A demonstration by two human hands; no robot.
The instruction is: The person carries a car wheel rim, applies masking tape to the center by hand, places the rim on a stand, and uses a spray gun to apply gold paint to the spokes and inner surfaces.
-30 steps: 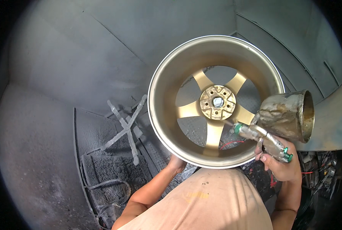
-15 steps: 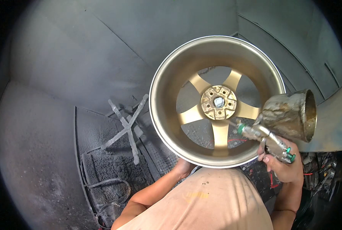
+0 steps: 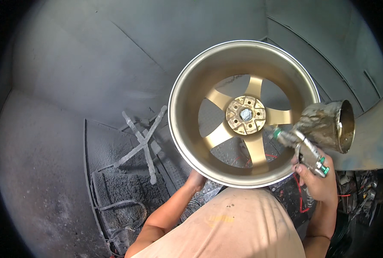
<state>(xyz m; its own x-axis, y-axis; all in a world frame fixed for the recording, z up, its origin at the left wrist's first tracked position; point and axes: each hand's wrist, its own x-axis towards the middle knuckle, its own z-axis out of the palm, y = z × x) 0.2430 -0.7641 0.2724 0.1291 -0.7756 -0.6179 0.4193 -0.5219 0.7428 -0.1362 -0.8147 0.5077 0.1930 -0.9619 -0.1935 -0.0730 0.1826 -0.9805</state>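
Observation:
A five-spoke wheel rim (image 3: 187,81), gold inside with a bright outer lip, faces me in front of my body. Silvery material fills its centre hole. My right hand (image 3: 320,180) is closed round a spray gun (image 3: 308,151) at the wheel's lower right. A large cup (image 3: 322,124), crusted with paint, sits on the gun. Its green-ringed nozzle points left across the wheel's opening toward the hub (image 3: 246,128); some of the nozzle end is blurred. My left hand (image 3: 195,179) is at the lip's lower left edge, its fingers hidden behind the rim.
Grey, overspray-coated panels (image 3: 88,56) surround the work. To the left a crossed stand (image 3: 145,142), thickly coated, stands beside a rough dark mat (image 3: 127,193) with a hose (image 3: 118,204) on it. Red cable (image 3: 301,202) and clutter (image 3: 363,198) lie at the lower right.
The wheel has turned, so its spokes stand at a different angle. My left hand has shifted left and slightly up along the lip. The spray gun's nozzle has moved slightly right and up.

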